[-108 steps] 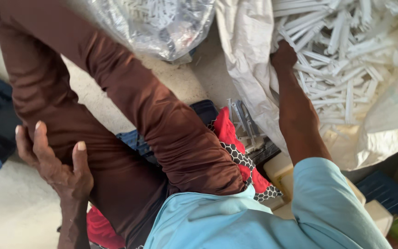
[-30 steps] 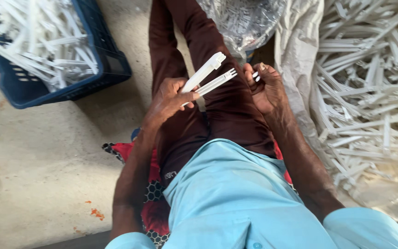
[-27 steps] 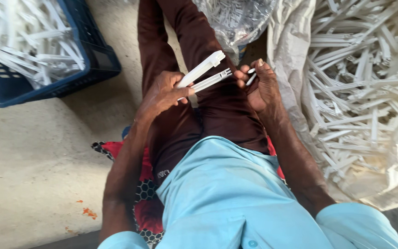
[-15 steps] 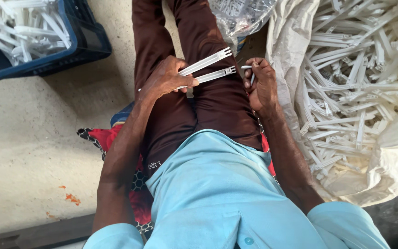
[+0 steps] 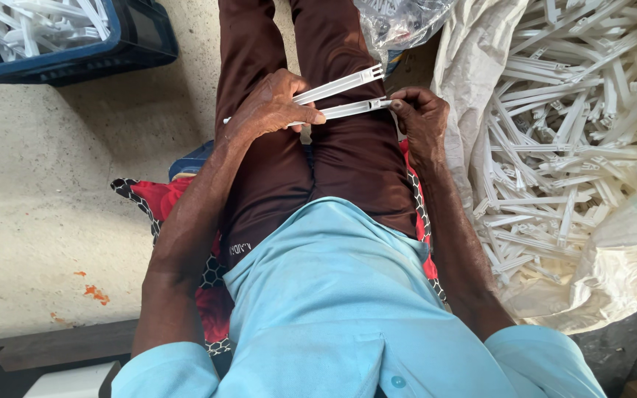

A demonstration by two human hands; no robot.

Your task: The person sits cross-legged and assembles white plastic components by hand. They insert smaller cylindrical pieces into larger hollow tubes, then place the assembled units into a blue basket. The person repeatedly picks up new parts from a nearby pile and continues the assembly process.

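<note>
Two white plastic strips held across the lap, btwn both hands.

Left hand curled over the strips' near ends, fingers wrapped on top, thumb under; strips run out to its right, splayed in a narrow V. Right hand pinches the lower strip's far tip w/ fingertips; upper strip ends just above it, untouched. White sack of same strips just right of right hand; blue crate well left of left hand.
</note>
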